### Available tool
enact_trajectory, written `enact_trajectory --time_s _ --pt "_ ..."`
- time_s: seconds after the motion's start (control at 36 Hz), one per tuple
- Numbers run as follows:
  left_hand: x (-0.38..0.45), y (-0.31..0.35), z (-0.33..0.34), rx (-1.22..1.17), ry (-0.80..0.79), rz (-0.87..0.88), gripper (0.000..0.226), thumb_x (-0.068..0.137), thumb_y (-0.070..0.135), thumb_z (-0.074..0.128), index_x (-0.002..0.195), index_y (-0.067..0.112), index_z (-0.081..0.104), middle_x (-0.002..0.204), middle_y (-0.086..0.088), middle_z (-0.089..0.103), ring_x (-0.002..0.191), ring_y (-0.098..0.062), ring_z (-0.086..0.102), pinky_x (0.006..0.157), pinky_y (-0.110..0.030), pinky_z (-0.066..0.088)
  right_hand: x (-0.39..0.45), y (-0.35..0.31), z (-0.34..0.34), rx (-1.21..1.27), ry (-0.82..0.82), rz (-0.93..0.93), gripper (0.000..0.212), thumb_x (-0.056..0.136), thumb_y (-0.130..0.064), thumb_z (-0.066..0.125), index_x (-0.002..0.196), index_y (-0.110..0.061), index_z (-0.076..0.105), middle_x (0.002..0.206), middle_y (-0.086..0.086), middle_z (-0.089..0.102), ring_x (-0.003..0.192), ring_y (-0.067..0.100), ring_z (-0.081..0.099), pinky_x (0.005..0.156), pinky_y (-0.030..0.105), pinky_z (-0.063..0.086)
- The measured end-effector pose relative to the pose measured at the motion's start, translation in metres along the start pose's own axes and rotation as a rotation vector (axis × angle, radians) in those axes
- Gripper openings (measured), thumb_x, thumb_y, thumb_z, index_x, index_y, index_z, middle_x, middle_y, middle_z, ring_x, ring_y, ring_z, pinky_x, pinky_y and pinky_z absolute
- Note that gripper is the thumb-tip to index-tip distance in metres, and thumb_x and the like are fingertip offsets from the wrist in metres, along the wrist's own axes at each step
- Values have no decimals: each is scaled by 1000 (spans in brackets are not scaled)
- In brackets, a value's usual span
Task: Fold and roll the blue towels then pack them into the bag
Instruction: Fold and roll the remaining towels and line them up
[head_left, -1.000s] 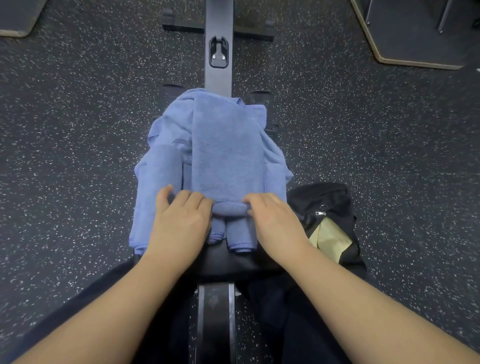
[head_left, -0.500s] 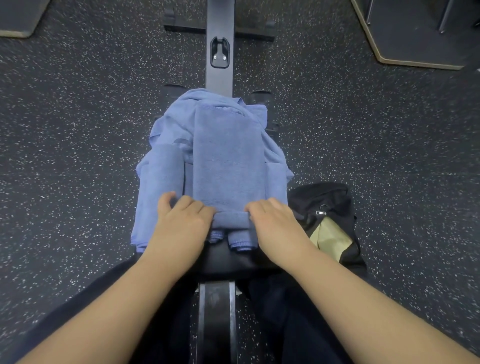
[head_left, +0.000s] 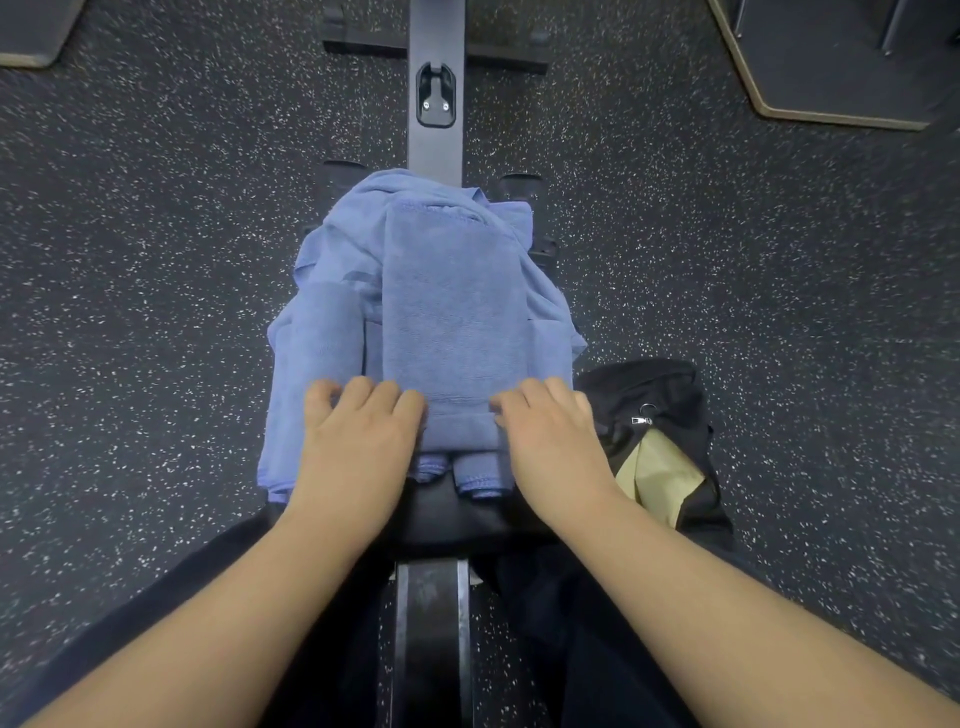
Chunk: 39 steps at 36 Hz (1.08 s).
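A folded blue towel (head_left: 454, 306) lies lengthwise on top of a heap of other blue towels (head_left: 332, 291) on a black padded bench. Its near end is turned over into a small roll (head_left: 457, 428). My left hand (head_left: 358, 441) grips the roll's left side with curled fingers. My right hand (head_left: 550, 436) grips its right side the same way. A black bag (head_left: 660, 395) with a yellow-green lining stands open on the floor to the right of the bench, close to my right wrist.
The bench's black metal beam (head_left: 435, 78) runs away from me over a dark speckled rubber floor (head_left: 156, 260). A dark mat with a tan edge (head_left: 831, 114) lies at the far right, another mat corner (head_left: 31, 36) at the far left. My dark trousers straddle the bench.
Both hands have moved slightly away from me, turning the towel's near end over into a thicker roll. The flat part of the towel is a little shorter.
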<state>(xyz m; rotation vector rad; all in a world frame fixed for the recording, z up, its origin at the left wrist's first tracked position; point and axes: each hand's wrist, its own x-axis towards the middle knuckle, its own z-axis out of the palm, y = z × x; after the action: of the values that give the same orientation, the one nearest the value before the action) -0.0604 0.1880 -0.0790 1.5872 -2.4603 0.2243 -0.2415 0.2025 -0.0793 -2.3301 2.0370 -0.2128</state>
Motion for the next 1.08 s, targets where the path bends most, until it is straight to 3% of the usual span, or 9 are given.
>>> enact_trajectory --time_s 0.14,0.28,0.36,0.44,0.5,0.64,0.72,0.86,1.08 --pt "0 6 -3 -70 20 93 15 72 14 43 71 16 58 72 -3 55 66 -26 53 69 -37 25 -1 -5 -16 121 -133 -4 29 71 11 60 92 -8 56 90 10 57 86 30 53 63 36 37" --pt "-1 8 -2 -46 -26 102 14 70 11 44 69 15 58 71 -4 52 64 -27 52 67 -37 25 -3 -6 -8 216 -72 -50 37 50 20 67 76 -4 57 77 13 52 63 32 53 41 35 39" --pt "0 10 -3 -35 -71 76 11 73 21 50 72 13 58 72 -5 53 66 -28 53 69 -38 26 -3 -5 1 189 -13 -56 26 58 11 68 77 -6 60 75 10 54 67 31 55 46 38 49" --pt "0 10 -2 -32 -106 71 20 69 30 65 77 12 59 74 -5 55 69 -28 55 71 -39 27 -4 -7 6 114 82 -62 13 71 -11 48 73 -9 61 70 7 55 69 28 54 57 35 49" --pt "0 8 -3 -36 -101 69 17 71 29 63 77 13 59 74 -5 55 69 -28 54 71 -39 26 -5 -10 5 99 95 -50 5 67 -14 60 70 -10 59 69 6 54 69 27 54 60 31 45" --pt "0 8 0 -18 -107 61 21 65 8 73 79 13 58 74 -4 55 69 -29 54 71 -38 26 -4 -8 3 53 44 -75 31 55 -17 83 75 -12 60 74 3 58 72 25 57 62 30 51" --pt "1 8 1 -22 -86 54 18 69 6 69 82 14 59 75 -3 55 71 -29 55 75 -39 28 -2 -6 6 18 43 -91 37 48 -6 84 75 -14 59 73 3 56 70 24 56 61 30 49" --pt "2 7 -1 -94 -73 11 16 72 12 55 85 20 62 78 1 57 74 -27 56 80 -37 26 0 -6 7 -3 34 -76 36 53 -8 84 80 -14 61 75 3 59 72 25 58 62 30 47" --pt "3 3 1 -163 -27 6 19 73 16 61 88 26 66 85 5 64 80 -25 60 85 -40 28 6 -4 10 30 54 -48 38 58 -1 77 92 -8 63 74 6 60 71 29 60 63 31 48"
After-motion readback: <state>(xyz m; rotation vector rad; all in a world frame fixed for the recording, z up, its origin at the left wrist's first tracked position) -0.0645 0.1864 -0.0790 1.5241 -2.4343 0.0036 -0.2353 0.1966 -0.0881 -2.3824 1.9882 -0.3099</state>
